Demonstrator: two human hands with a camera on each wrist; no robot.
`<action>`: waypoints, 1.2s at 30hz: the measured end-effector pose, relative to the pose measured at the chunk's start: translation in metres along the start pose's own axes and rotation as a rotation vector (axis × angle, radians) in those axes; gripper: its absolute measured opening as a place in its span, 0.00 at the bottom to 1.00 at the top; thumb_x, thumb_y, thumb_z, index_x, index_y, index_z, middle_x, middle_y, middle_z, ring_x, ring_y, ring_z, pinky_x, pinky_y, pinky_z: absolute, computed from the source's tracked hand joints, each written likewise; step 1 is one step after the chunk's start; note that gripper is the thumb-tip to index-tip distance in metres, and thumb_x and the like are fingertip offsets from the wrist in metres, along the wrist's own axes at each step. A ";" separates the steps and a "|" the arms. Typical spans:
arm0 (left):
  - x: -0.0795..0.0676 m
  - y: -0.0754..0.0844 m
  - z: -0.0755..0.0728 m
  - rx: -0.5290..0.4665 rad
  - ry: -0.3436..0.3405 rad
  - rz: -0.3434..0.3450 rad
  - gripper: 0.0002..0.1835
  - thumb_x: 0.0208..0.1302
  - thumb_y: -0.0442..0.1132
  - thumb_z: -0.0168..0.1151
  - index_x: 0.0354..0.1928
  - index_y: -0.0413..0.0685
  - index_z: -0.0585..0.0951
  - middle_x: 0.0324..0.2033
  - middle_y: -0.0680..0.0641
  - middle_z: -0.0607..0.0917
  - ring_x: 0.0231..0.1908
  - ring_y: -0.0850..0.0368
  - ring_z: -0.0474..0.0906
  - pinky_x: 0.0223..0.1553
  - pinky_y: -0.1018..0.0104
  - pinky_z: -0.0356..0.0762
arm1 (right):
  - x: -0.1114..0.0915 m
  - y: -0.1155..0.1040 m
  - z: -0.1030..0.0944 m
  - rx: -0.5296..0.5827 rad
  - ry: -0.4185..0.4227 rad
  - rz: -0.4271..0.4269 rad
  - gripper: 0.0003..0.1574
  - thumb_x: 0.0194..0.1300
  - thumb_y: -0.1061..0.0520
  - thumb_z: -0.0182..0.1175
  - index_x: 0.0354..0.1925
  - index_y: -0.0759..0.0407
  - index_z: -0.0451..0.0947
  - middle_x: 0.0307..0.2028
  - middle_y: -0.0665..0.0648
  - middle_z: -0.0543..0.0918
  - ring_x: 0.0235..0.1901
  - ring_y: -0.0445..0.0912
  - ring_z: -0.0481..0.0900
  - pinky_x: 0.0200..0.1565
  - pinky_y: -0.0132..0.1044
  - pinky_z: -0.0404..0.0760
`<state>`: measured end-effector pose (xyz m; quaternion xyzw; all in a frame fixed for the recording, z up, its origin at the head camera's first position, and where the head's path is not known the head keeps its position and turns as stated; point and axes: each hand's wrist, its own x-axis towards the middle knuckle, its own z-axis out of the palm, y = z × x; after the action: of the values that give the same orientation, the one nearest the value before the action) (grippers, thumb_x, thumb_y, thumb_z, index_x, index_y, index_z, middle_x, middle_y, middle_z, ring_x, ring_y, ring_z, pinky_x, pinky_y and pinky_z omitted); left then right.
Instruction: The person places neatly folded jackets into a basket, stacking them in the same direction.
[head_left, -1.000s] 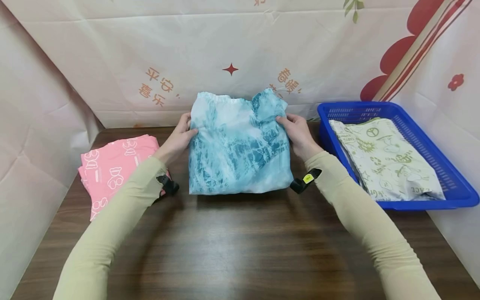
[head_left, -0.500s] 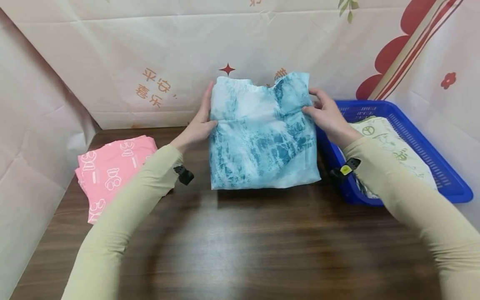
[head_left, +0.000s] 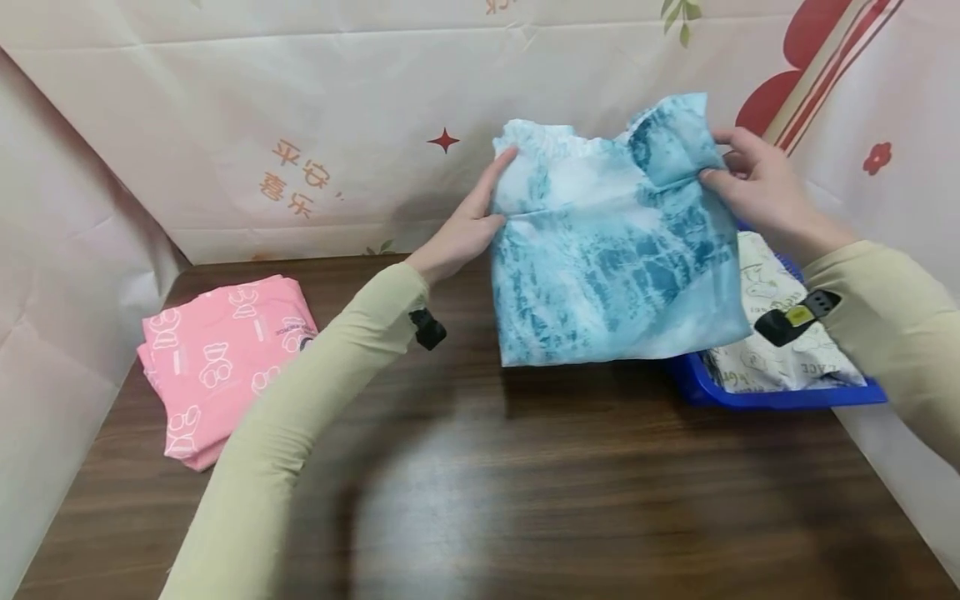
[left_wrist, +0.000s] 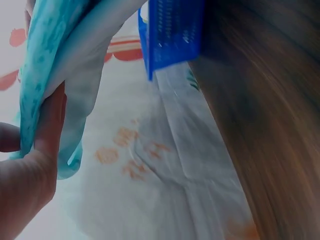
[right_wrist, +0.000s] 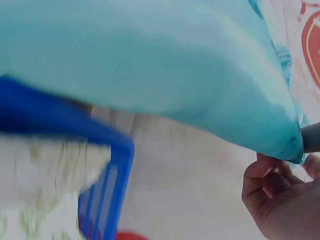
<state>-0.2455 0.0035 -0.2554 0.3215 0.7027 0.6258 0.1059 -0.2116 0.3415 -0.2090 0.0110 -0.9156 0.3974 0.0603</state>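
Note:
A folded blue-and-white marbled cloth [head_left: 607, 250] with a gathered, wavy top edge is held up over the table. My left hand [head_left: 472, 221] pinches its left side, thumb in front and fingers behind; the left wrist view shows the left hand [left_wrist: 37, 160] with a fold of the cloth between thumb and fingers. At the upper right corner my right hand [head_left: 765, 187] pinches the cloth, and the right wrist view shows that corner between the fingertips of the right hand [right_wrist: 285, 190]. The cloth's right part overlaps the blue basket [head_left: 787, 398], hiding much of it.
In the basket lies a folded white cloth with green print [head_left: 795, 358]. A folded pink cloth with white drawings [head_left: 217, 358] lies at the left of the dark wooden table [head_left: 525, 500]. A printed fabric backdrop [head_left: 337, 100] rises behind the table and along both sides.
Both hands have carried the blue cloth up and to the right, from the middle of the table to partly over the basket. The pink cloth stays where it was.

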 end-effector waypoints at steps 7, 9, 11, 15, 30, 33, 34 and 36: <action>0.027 -0.002 0.026 -0.035 -0.047 0.017 0.40 0.66 0.18 0.37 0.77 0.51 0.44 0.75 0.53 0.39 0.68 0.73 0.35 0.64 0.75 0.46 | -0.003 0.014 -0.040 -0.169 -0.009 -0.026 0.31 0.73 0.54 0.45 0.72 0.40 0.58 0.68 0.71 0.59 0.63 0.66 0.61 0.59 0.57 0.66; 0.037 -0.008 0.036 -0.082 -0.056 -0.001 0.41 0.66 0.18 0.38 0.77 0.55 0.44 0.75 0.55 0.38 0.69 0.67 0.42 0.60 0.66 0.61 | -0.003 0.018 -0.050 -0.202 -0.001 -0.034 0.32 0.73 0.55 0.43 0.73 0.46 0.56 0.69 0.74 0.55 0.64 0.72 0.55 0.57 0.69 0.57; 0.048 -0.016 0.048 -0.146 -0.061 -0.027 0.43 0.66 0.18 0.38 0.77 0.61 0.44 0.75 0.58 0.36 0.68 0.58 0.51 0.51 0.58 0.74 | -0.002 0.024 -0.060 -0.246 0.004 -0.047 0.33 0.73 0.57 0.42 0.73 0.51 0.54 0.69 0.75 0.53 0.64 0.74 0.53 0.55 0.73 0.55; 0.060 -0.021 0.075 -0.253 -0.058 -0.094 0.47 0.65 0.17 0.37 0.76 0.70 0.44 0.74 0.61 0.36 0.60 0.46 0.65 0.36 0.50 0.81 | 0.003 0.038 -0.075 -0.325 -0.009 -0.062 0.33 0.72 0.61 0.40 0.72 0.64 0.48 0.68 0.79 0.52 0.61 0.80 0.53 0.50 0.76 0.54; 0.093 -0.044 0.160 -0.361 -0.020 -0.108 0.45 0.68 0.18 0.40 0.76 0.72 0.46 0.72 0.64 0.43 0.27 0.50 0.77 0.26 0.56 0.80 | 0.019 0.104 -0.119 -0.605 -0.077 0.090 0.33 0.71 0.66 0.39 0.68 0.78 0.42 0.57 0.85 0.54 0.53 0.81 0.56 0.48 0.74 0.61; 0.095 -0.052 0.173 -0.353 -0.015 -0.098 0.44 0.69 0.20 0.41 0.76 0.72 0.46 0.71 0.65 0.44 0.18 0.53 0.68 0.25 0.54 0.77 | 0.019 0.118 -0.122 -0.646 -0.078 0.107 0.33 0.70 0.67 0.40 0.68 0.77 0.42 0.53 0.87 0.56 0.48 0.81 0.60 0.44 0.74 0.64; 0.096 -0.054 0.177 -0.348 -0.007 -0.096 0.44 0.70 0.20 0.41 0.75 0.73 0.46 0.71 0.66 0.45 0.16 0.55 0.64 0.25 0.55 0.77 | 0.018 0.122 -0.123 -0.656 -0.075 0.109 0.33 0.69 0.68 0.41 0.68 0.77 0.43 0.51 0.87 0.57 0.47 0.81 0.61 0.44 0.73 0.64; 0.098 -0.056 0.183 -0.334 0.008 -0.084 0.43 0.70 0.21 0.42 0.75 0.72 0.46 0.70 0.67 0.46 0.13 0.56 0.57 0.23 0.57 0.74 | 0.018 0.128 -0.123 -0.657 -0.084 0.123 0.34 0.70 0.68 0.41 0.69 0.77 0.41 0.50 0.88 0.58 0.45 0.81 0.61 0.44 0.73 0.64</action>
<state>-0.2381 0.2083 -0.3193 0.2670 0.6022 0.7302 0.1811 -0.2260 0.5197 -0.2164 -0.0477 -0.9954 0.0830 -0.0013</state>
